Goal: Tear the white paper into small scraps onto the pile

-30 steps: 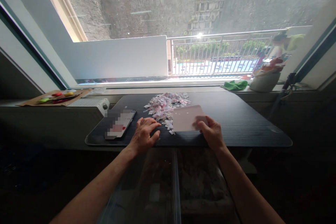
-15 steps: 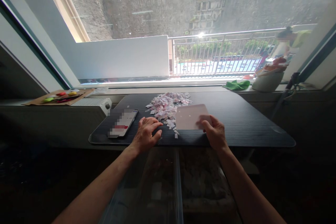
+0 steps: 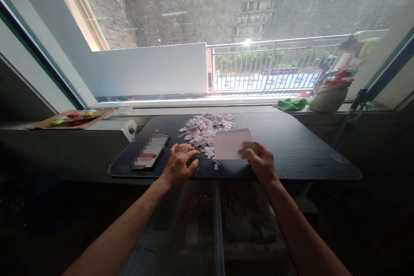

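My right hand (image 3: pixel 261 160) grips the right edge of a flat, translucent plastic scraper (image 3: pixel 230 144) with rounded corners. Its left end lies beside a heap of small cut paper pieces (image 3: pixel 205 129), covering part of the heap's right side. My left hand (image 3: pixel 181 161) rests palm-down near the table's front edge, fingers bent but apart, with nothing visible in it. Its fingertips are close to the near left side of the heap; whether they touch any pieces I cannot tell. A phone (image 3: pixel 152 151) lies on the dark table (image 3: pixel 307 151) to the left of that hand.
Below the table front are clear plastic bins (image 3: pixel 220 233). A green cloth (image 3: pixel 291 104) and a white bucket (image 3: pixel 330 97) stand along the window sill. At left, a radiator (image 3: pixel 118 127) carries cardboard with colourful items (image 3: pixel 74 116). A person (image 3: pixel 359 49) bends outside the window.
The scraper and my right hand have shifted very slightly left, along with a small drift of the view. My left hand stays in place. The person outside has moved their arms.
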A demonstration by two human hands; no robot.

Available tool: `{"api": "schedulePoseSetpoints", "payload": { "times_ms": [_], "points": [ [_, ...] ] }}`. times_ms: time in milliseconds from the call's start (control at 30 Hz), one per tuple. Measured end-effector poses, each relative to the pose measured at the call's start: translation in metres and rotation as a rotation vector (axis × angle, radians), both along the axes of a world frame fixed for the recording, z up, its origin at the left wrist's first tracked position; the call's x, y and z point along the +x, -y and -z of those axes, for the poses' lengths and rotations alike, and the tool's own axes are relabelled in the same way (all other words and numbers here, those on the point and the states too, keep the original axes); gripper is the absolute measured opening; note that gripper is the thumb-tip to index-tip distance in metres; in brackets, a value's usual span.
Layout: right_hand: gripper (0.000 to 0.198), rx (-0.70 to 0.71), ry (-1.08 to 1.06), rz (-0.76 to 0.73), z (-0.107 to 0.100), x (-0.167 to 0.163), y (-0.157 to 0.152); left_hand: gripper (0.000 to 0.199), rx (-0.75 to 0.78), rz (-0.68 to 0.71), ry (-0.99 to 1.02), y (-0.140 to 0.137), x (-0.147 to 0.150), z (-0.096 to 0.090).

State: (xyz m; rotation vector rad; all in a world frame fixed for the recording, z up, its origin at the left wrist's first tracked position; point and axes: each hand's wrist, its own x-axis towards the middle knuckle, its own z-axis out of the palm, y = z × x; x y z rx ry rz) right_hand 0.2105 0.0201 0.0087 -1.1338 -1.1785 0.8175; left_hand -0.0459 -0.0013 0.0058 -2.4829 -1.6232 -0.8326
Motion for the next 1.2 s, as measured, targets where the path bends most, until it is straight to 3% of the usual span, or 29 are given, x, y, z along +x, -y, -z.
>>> {"api": "schedulePoseSetpoints", "payload": {
  "times_ms": [133, 267, 633, 1033, 1200],
  "points": [
    [0.021, 0.011, -0.007, 0.072, 0.0000, -0.0001, 0.0000, 0.027, 0.008, 0.002, 0.002, -0.0001, -0.0001, 0.0004],
    [0.026, 0.004, -0.009, 0.000, 0.0002, -0.0010, -0.0004, 0.027, 0.014, 0.007, 0.003, 0.0002, 0.0001, 0.0005],
    [0.029, -0.019, -0.029, 0.005, 0.0014, -0.0002, -0.0024, 0.026, 0.021, 0.003, 0.008, -0.0005, -0.0001, 0.0011],
    [0.023, -0.042, -0.073, -0.054, 0.0040, 0.0021, -0.0032, 0.027, 0.003, 0.001, 0.012, 0.0014, 0.0016, -0.0020],
    [0.022, -0.037, -0.099, -0.002, 0.0057, 0.0026, -0.0041, 0.027, 0.005, -0.003, 0.007, 0.0008, 0.0009, -0.0008]
  ]
}}
